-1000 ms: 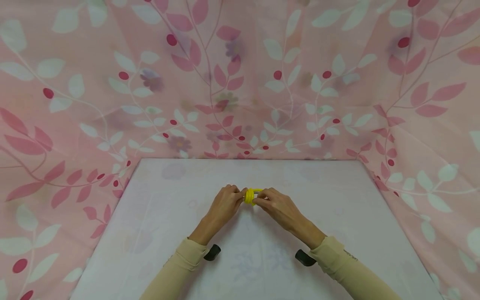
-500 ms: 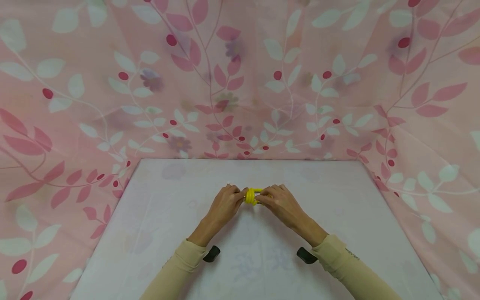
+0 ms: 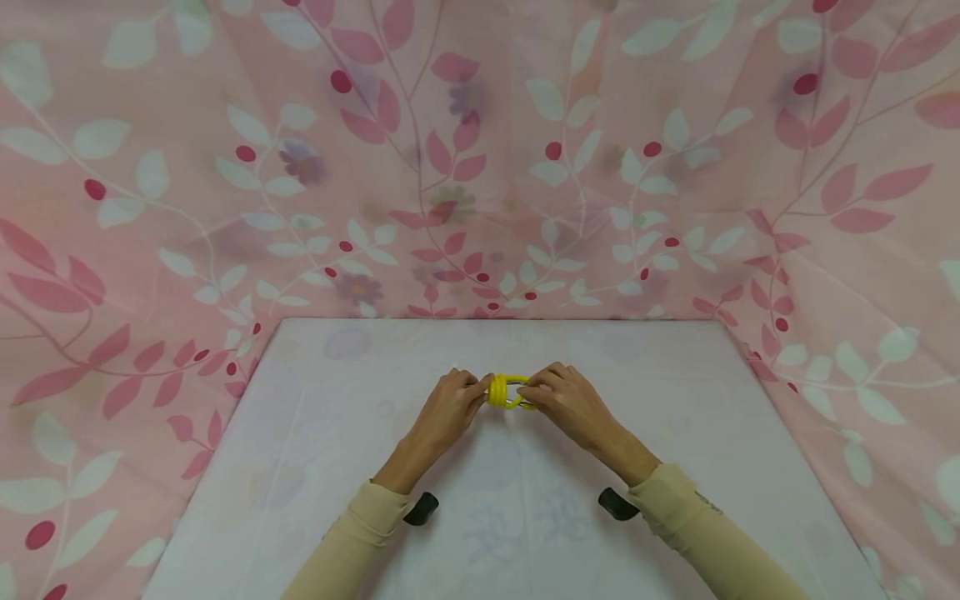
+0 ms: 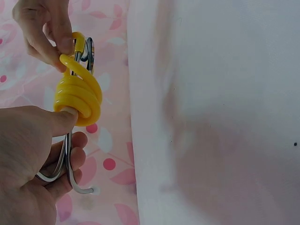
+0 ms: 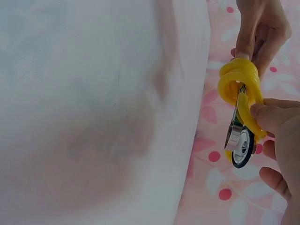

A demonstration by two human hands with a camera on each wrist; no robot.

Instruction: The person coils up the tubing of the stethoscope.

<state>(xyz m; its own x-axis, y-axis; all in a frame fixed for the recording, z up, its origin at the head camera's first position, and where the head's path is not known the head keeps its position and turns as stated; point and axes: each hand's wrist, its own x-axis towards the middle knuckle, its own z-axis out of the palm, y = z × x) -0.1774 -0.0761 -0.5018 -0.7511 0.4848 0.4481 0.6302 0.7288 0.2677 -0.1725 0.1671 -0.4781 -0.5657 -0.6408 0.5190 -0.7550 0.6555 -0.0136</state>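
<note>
A stethoscope with yellow tubing (image 4: pixel 77 93) is between my hands above the table. The tubing is wound in several turns around its metal ear tubes (image 4: pixel 69 154). With thumb and fingers, my left hand (image 3: pixel 452 408) grips the ear tubes at the coil's left end, the thumb pressing on the tubing. My right hand (image 3: pixel 566 404) pinches the tubing on the right side. Beside those fingers, in the right wrist view, hangs the round chest piece (image 5: pixel 243 147) with its dark rim. In the left wrist view, one curved ear tube end sticks out below the left fingers.
A white-covered table (image 3: pixel 510 517) spreads under both arms. Pink leaf-patterned cloth (image 3: pixel 480 167) hangs behind it and along both sides. A dark camera mount (image 3: pixel 422 508) sits at the left wrist and another dark mount (image 3: pixel 618 504) at the right.
My right hand has shifted slightly right and away from the coil, so more of the tubing loop and metal shows between the hands. The left hand has barely moved.
</note>
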